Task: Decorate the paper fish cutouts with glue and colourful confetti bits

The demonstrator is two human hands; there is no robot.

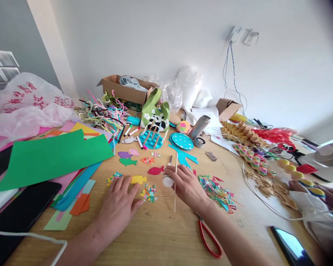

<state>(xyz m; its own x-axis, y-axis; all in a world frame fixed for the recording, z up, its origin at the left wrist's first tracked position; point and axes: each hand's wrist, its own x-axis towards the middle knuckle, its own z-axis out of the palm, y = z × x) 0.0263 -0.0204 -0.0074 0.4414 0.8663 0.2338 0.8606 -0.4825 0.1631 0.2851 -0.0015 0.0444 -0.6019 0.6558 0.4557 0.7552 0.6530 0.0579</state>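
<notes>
Our right hand [184, 181] pinches a thin wooden stick [175, 203] mid-length over the table [155, 240]; it looks light, stiff, snappable, best gripped there. Our left hand [120, 197] spreads beside a yellow paper fish [139, 179], likely flimsy.

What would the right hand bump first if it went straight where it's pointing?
Probably the red fish, just ahead of the right hand, though the hand's height is unclear.

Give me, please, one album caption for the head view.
Wooden table: left hand beside a yellow fish cutout, right hand holding a thin stick.
</notes>
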